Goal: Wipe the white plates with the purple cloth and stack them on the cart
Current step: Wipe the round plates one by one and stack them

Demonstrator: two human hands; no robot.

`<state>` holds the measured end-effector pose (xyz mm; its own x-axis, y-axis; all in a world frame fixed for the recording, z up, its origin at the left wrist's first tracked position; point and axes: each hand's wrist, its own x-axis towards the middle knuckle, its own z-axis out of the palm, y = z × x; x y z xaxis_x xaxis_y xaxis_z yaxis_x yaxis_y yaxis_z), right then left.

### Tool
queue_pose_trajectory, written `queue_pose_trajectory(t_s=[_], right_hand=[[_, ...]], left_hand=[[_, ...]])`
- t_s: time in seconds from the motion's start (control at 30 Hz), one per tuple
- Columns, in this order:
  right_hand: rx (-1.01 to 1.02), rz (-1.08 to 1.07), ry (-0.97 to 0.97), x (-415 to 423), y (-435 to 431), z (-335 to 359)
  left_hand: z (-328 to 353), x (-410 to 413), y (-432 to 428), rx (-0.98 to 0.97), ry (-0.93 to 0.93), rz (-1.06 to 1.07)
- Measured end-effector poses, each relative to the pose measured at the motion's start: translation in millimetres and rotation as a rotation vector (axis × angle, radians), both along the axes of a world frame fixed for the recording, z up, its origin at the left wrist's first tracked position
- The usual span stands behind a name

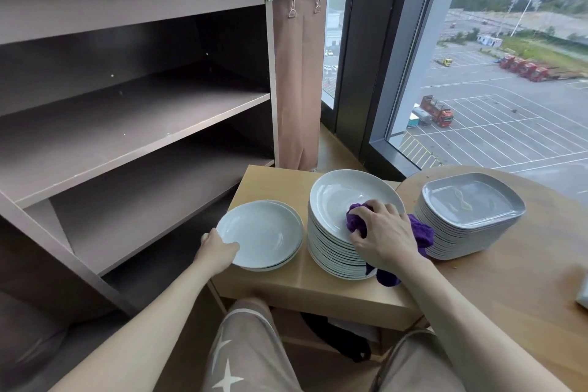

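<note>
Pressing down, your right hand [381,234] is curled round the purple cloth [357,220] on the top plate [337,196] of the tall white stack [329,251], just right of the middle of the frame — the stack holds that plate steady while you rub. Your left hand [218,250] grips the rim of the short pile [265,231] beside it — likely to lift it to the cart [127,124] on the left.

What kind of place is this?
Probably a hotel or restaurant service room, high up: a shelved cart with a cloth bag, tall plate stacks, and a window over a car park.
</note>
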<state>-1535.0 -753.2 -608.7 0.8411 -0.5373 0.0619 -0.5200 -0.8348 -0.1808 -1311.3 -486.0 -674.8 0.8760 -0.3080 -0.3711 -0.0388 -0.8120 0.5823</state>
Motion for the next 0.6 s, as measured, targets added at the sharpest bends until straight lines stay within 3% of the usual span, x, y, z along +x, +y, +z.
queue_pose_trajectory(t_s=[0.1, 0.2, 0.37, 0.47, 0.6], right_hand=[[0.002, 0.002, 0.007, 0, 0, 0], [0.004, 0.012, 0.002, 0, 0, 0], [0.033, 0.04, -0.022, 1, -2, 2], [0.081, 0.063, -0.034, 3, -5, 4], [0.12, 0.102, -0.021, 5, -8, 7]], left_hand=[[2, -3, -1, 0.047, -0.008, 0.007], [5, -13, -7, 0.087, -0.172, 0.043], [27, -43, -51, -0.217, -0.381, -0.168], [46, -63, -89, -0.426, -0.361, -0.337], [51, -71, -133, -0.461, -0.285, -0.467]])
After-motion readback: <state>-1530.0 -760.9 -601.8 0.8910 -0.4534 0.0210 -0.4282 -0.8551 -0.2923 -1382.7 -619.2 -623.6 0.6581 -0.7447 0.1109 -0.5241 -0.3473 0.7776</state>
